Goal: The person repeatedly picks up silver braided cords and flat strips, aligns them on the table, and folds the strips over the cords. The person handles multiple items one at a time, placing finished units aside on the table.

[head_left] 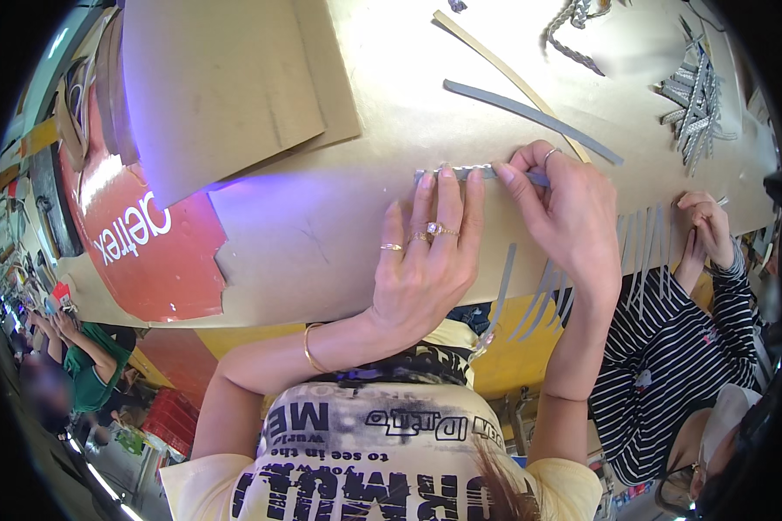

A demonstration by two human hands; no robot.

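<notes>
One narrow gray strip point(539, 180) on brown tabletop point(304, 278)
Outstretched left hand point(430, 256) presses it; right hand point(576, 208) pinches one end.

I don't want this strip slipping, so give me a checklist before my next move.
1. Left hand steadying the held grey strip: ok, fingertips rest on it.
2. Right hand gripping that strip: ok, thumb and forefinger pinch it.
3. Strip's underside: cannot tell, hidden.
4. Space around the right hand: not ok, the tan strip ends close by.
5. Co-worker's hands apart from yours: ok.
</notes>
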